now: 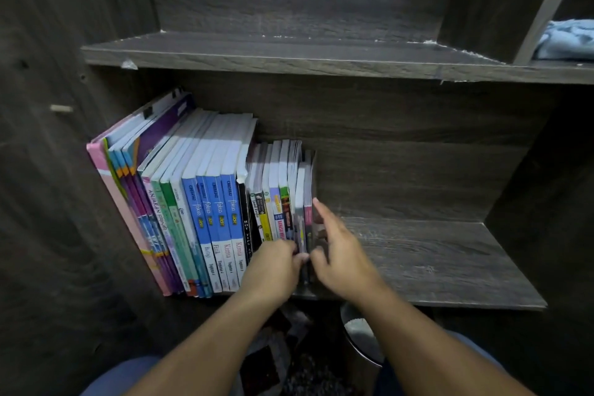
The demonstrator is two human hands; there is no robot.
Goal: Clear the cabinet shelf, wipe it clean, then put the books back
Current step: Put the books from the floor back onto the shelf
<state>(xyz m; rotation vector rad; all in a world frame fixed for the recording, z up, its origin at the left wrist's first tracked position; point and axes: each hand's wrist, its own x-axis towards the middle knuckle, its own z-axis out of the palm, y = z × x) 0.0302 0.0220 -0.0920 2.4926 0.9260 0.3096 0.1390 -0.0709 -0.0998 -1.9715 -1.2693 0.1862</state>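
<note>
A row of books [205, 202] stands leaning left on the dark wooden cabinet shelf [434, 254]: pink and purple ones at the left, blue ones in the middle, small thin ones [283, 202] at the right end. My left hand [273, 267] has its fingers curled against the spines of the rightmost thin books. My right hand [337, 251] lies flat against the right side of the last book, fingers straight and pointing inward. The fingertips of both hands meet at the lower spine of that last book.
The shelf's right half is bare wood. An upper shelf [289, 53] runs above it. A light blue cloth [565, 40] lies in the compartment at the upper right. A metal bin [360, 341] and dark items sit on the floor below, between my knees.
</note>
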